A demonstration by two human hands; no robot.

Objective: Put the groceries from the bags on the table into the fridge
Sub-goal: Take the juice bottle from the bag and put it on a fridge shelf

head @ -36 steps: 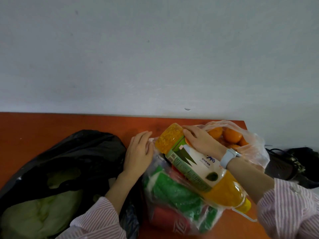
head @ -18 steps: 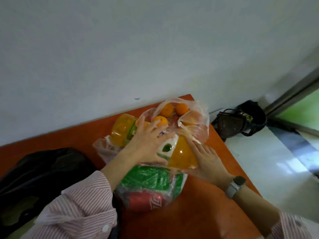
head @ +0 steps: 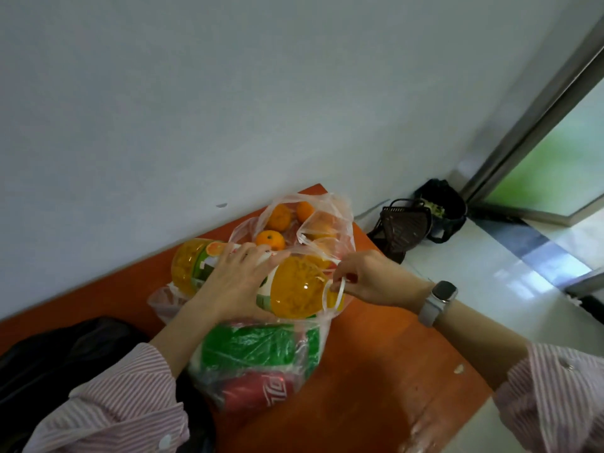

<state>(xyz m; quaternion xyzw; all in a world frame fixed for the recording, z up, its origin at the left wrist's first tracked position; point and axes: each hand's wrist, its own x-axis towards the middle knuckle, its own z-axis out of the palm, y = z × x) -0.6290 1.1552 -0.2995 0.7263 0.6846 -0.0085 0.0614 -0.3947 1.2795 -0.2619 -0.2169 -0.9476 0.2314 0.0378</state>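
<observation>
Your left hand [head: 237, 282] lies flat, fingers straight, on juice bottle [head: 261, 279]; right hand [head: 369, 277], at 3 o'clock, pinches its handle [head: 333, 294].

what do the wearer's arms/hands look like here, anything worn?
Both arms wear a pink-and-white pinstriped shirt with the sleeves pushed up the forearm: left sleeve has a white cuff button, right sleeve a small button too. The right wrist carries a smartwatch with a dark square face and pale grey band. Left hand and right hand are bare, no gloves; rings not discernible.
</observation>
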